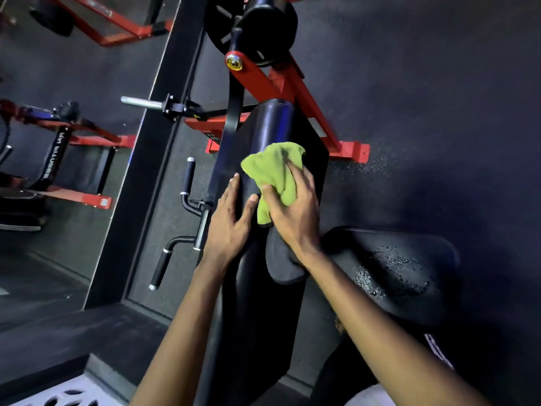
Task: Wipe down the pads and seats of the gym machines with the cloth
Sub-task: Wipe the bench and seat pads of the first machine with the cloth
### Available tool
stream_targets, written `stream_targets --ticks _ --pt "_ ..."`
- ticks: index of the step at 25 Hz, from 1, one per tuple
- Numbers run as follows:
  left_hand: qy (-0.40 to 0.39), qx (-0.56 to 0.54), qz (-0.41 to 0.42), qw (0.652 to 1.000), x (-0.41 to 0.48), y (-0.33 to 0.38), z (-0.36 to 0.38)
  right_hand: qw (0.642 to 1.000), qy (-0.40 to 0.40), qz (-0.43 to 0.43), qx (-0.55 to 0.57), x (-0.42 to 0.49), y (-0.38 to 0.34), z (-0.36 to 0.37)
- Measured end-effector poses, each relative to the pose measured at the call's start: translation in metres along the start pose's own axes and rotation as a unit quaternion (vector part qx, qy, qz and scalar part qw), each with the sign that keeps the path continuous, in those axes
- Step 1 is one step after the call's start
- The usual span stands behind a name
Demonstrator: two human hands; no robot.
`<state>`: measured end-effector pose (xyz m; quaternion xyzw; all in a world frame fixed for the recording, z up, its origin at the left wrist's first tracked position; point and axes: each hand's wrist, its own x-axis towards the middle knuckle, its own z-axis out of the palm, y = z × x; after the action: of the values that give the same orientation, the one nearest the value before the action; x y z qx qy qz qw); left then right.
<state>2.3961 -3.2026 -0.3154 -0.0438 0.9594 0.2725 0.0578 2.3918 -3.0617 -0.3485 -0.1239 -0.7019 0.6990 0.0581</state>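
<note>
A long black pad [254,303] of a red-framed gym machine runs up the middle of the view. My right hand [292,212] grips a green cloth [272,168] and presses it against the pad's upper part. My left hand [231,221] lies flat with straight fingers on the pad's left side, just beside the cloth. To the right sits a black seat [404,273], wet with droplets on its top.
Black handles [187,180] and a chrome bar [140,102] stick out left of the pad. A weight plate [248,27] hangs on the red frame [345,148] above. More red machines stand at the far left. Dark rubber floor lies all around.
</note>
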Motion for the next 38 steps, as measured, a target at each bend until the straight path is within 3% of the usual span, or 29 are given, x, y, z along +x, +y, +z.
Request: stream_targets --ticks 2,5,9,12,16,19,22,25,28,31,34,38 --pt "-0.016 0.011 0.019 1.000 0.002 -0.004 0.000 0.996 0.004 -0.039 -0.082 0.019 -0.013 0.010" --pt "-0.007 0.019 0.022 1.000 0.002 -0.003 0.006 0.989 0.016 -0.026 -0.146 0.064 -0.022 0.012" --pt "0.006 0.010 0.014 1.000 0.000 -0.004 0.007 0.997 0.077 0.000 -0.014 0.048 0.007 0.007" --pt "0.020 0.019 0.017 0.999 0.001 -0.002 0.008 0.986 0.090 0.107 0.090 0.006 0.050 0.002" --pt "0.034 0.028 0.013 0.999 -0.002 0.004 0.008 0.976 0.091 0.170 0.100 0.045 0.061 -0.003" --pt "0.054 0.049 0.012 0.997 -0.002 0.008 0.008 0.980 0.062 0.150 0.114 0.071 0.060 -0.009" --pt "0.063 0.054 0.015 0.996 -0.002 0.008 0.009 0.975 0.073 0.161 0.132 0.028 0.099 -0.007" --pt "0.072 0.055 0.003 0.996 -0.001 0.007 0.009 0.963 0.075 0.225 0.127 -0.009 0.133 -0.008" --pt "0.075 0.046 -0.005 0.996 -0.003 0.009 0.009 0.955 0.057 0.274 0.100 0.041 0.131 -0.011" --pt "0.094 0.034 -0.007 0.995 -0.006 0.012 0.010 0.967 0.041 0.234 0.088 0.080 0.122 -0.014" --pt "0.121 0.052 -0.004 0.991 -0.011 0.014 0.009 0.972 0.052 0.212 0.085 0.050 0.148 -0.012" --pt "0.102 0.045 -0.027 0.993 -0.037 0.014 0.000 0.942 0.048 0.305 0.130 0.010 0.172 -0.016"
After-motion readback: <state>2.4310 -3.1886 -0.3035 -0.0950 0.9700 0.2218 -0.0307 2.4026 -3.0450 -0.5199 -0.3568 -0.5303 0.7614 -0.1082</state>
